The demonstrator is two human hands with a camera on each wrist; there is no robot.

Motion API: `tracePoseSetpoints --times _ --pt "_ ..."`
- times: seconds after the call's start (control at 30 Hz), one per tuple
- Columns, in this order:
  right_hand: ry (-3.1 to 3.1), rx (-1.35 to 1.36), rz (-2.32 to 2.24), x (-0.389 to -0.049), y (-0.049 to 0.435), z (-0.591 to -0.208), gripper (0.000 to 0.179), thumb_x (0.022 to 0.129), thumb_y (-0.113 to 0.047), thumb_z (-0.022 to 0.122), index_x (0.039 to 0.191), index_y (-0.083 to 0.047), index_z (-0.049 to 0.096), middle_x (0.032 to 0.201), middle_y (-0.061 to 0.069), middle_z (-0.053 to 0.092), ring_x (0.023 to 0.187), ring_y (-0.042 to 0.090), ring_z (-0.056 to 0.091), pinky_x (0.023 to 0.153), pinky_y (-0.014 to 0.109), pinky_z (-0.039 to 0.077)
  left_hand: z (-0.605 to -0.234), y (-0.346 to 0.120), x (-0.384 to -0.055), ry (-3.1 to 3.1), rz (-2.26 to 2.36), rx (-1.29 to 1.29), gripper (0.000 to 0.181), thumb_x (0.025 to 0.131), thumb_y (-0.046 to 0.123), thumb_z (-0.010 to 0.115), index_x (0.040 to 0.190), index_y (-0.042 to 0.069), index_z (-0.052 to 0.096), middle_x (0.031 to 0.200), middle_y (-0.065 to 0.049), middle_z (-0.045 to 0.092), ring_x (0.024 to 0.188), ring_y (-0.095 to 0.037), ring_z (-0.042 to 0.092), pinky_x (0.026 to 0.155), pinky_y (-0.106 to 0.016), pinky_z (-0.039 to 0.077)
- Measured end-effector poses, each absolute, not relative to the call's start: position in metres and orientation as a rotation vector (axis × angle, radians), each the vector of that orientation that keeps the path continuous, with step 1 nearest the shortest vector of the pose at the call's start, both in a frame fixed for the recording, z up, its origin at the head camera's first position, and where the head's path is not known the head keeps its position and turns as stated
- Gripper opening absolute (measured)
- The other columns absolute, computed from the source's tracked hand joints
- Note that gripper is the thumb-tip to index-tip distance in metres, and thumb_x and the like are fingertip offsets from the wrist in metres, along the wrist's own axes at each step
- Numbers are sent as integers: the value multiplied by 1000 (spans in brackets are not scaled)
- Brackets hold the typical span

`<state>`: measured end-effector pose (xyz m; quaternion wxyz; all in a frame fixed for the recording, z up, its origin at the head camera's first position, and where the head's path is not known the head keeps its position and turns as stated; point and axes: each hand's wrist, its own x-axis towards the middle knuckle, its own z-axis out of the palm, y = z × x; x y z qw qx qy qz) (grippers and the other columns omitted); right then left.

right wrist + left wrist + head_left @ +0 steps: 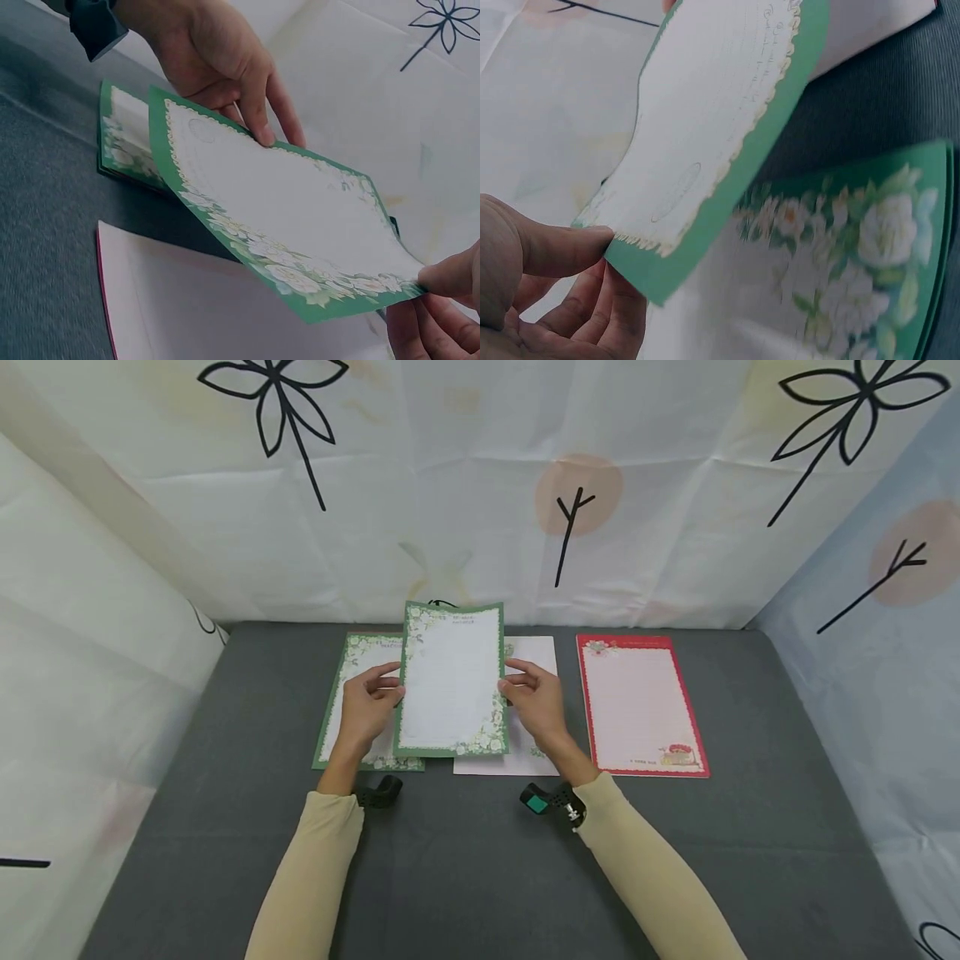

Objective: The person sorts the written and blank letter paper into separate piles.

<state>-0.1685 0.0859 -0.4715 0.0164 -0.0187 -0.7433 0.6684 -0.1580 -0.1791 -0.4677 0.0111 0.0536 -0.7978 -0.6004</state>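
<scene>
A sheet of green-bordered floral paper (452, 681) is held up over the table between both hands. My left hand (367, 706) pinches its left edge between thumb and fingers, and my right hand (537, 697) pinches the right edge. The sheet bends slightly in the left wrist view. Under it on the left lies a stack of matching green-bordered paper (337, 727), seen with layered edges in the left wrist view (900, 292). Below to the right lies a whitish pad of paper (525, 764), partly hidden by the raised sheet and my right hand.
A red-bordered pad of paper (645, 706) lies to the right on the dark grey table (465, 868). White patterned cloth (480, 543) hangs behind the table and along both sides. A thin dark cord (206, 625) shows at the back left corner.
</scene>
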Motion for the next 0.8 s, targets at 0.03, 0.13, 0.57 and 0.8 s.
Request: tracePoseSetpoints --times 0.03,0.13,0.57,0.8 --pt "-2309 -50 2084 -169 83 -472 37 93 2 71 129 -2 68 98 22 71 77 22 69 70 35 57 -467 -182 -158 -2494 -1873 181 42 98 -2 62 140 6 61 116 -21 63 99 -28 65 76 -23 52" --pt "-2316 -31 2103 -169 74 -475 38 93 2 71 130 -3 68 99 23 71 80 29 70 74 45 57 -467 -190 -156 -2509 -1858 228 42 99 -1 62 141 6 60 120 -23 62 102 -29 64 78 -22 51" --pt "-2403 55 2138 -167 40 -476 40 94 0 68 134 -2 65 102 20 71 83 29 73 76 44 59 -469 -222 -151 -2557 -1779 353 43 100 1 61 142 5 59 123 -25 60 110 -33 61 79 -18 49" --pt "-2491 91 2101 -171 25 -477 39 95 0 66 134 -2 64 104 18 72 83 28 73 73 37 60 -470 -234 -150 -2602 -1714 382 42 101 1 60 143 4 58 125 -25 58 114 -35 59 81 -19 48"
